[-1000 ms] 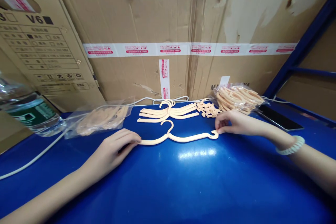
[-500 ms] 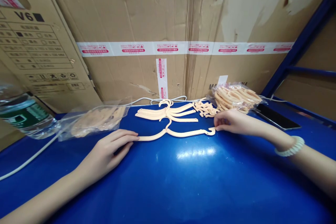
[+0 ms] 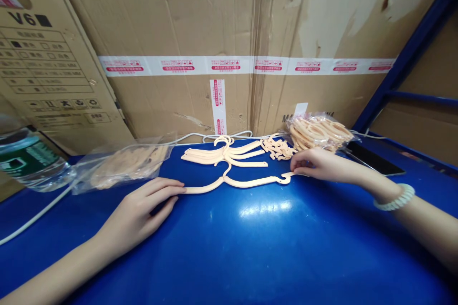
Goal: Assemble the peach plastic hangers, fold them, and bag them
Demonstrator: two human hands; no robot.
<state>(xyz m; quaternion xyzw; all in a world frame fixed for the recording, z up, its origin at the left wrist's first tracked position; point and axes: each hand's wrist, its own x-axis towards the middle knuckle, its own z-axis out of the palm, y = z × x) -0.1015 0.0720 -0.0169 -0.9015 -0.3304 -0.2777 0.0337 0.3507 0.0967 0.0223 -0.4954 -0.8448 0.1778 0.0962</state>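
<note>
A beige clothes hanger (image 3: 250,182) lies flat on the blue table, its hook pointing away from me. My left hand (image 3: 146,207) has its fingers closed on the hanger's left end. At the other end, my right hand (image 3: 311,164) pinches a small beige hook piece (image 3: 285,180), which meets the tip of the hanger's right arm; whether it is joined there I cannot tell. Just behind lies a fanned stack of similar hangers (image 3: 203,155). A heap of small beige hook pieces (image 3: 277,148) is to the right of that stack, near my right fingers.
Clear plastic bags of beige parts lie left (image 3: 129,164) and right (image 3: 320,132). A water bottle (image 3: 34,159) stands at far left, and a phone (image 3: 375,158) lies at right. A white cable (image 3: 39,217) runs along the back. Large cardboard boxes (image 3: 179,105) wall off the rear.
The view has shifted slightly. Both hands, the hanger and the hook piece keep nearly the same positions relative to each other.
</note>
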